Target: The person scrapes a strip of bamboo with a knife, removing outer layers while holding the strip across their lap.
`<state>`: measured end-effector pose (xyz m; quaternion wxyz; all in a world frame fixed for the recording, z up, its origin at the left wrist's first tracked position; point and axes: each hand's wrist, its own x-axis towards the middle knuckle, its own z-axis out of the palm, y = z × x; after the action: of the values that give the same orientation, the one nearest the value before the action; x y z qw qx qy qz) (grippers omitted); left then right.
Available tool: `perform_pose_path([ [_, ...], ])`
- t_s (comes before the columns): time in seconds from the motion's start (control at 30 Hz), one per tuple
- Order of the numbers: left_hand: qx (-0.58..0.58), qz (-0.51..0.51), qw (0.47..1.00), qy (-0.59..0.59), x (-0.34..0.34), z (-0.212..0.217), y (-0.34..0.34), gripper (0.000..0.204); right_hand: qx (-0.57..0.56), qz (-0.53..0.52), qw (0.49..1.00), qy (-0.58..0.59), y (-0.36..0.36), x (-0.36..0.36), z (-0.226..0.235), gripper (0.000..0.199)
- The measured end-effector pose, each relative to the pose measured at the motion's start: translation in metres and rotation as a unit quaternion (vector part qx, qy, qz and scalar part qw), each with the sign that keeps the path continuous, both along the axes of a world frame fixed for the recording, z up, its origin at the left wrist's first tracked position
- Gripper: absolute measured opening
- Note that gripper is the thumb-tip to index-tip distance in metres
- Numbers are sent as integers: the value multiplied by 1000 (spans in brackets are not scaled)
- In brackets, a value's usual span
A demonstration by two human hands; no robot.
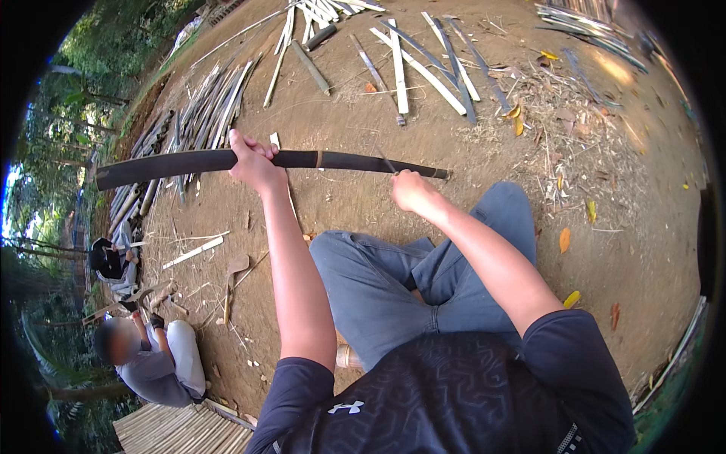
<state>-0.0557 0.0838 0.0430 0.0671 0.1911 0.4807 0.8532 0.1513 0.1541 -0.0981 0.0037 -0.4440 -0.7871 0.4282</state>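
Note:
A long dark split-bamboo strip (172, 166) stretches across in front of me above the bare ground, with a pale node ring right of its middle. My left hand (257, 163) is closed round it left of that ring, thumb lying along the top. Close to the strip's right end, my right hand (414, 191) is closed on what looks like a knife (387, 162). Only its thin dark blade shows, crossing the strip; the handle is hidden in my fist. Below the strip are my crossed legs in grey trousers.
Piled bamboo strips (215, 106) lie at the far left, with loose split pieces (399, 68) beyond. Shavings (563, 151) and leaves litter the right. A hooked blade tool (233, 276) lies left of my knees. Two people (162, 363) sit at the left near a bamboo-slat surface (178, 431).

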Motion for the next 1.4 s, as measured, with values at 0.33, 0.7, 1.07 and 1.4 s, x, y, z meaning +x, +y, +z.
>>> perform_pose_path([
  [0.33, -3, -2, 1000, 5, -4, -2, -14, 37, 21, 29, 999, 6, -19, -9, 10, 45],
  [0.7, 6, 24, 1000, -6, -10, -12, -14, 37, 133, 208, 960, -132, 0, -12, -71, 31],
  [1.07, 11, 20, 999, -23, 3, -12, -33, 35, 23, -69, 993, -96, 18, 15, -63, 51],
  [1.4, 4, 49, 999, -13, 10, -9, -26, 39, 62, 87, 992, 65, -40, -18, 90, 48],
])
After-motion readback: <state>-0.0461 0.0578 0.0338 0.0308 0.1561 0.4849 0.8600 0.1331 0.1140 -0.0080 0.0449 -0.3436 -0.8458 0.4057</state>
